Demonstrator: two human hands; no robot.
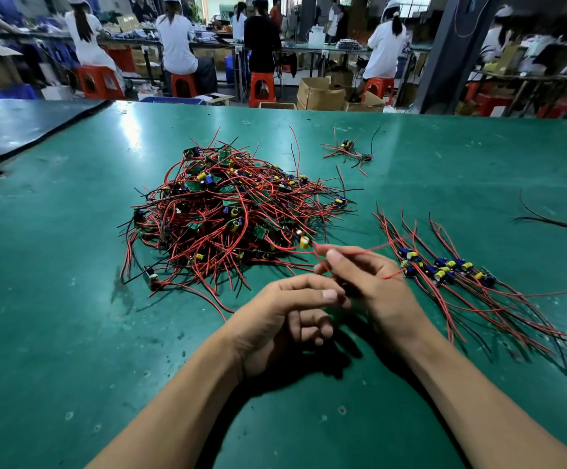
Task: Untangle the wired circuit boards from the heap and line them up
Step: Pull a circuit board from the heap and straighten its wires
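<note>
Now right hand (359,275) pinches red wire (363,251) at edge of heap (228,211); left hand (288,316) unclear.

This is an electronics assembly factory floor: a wide green-matted work table (72,299) carries a heap of wired circuit boards (228,211), and beyond the table's far edge capped workers (176,38) in white sit on red plastic stools (261,88) at long benches (309,49), with open cardboard cartons (319,93) on the floor.
</note>
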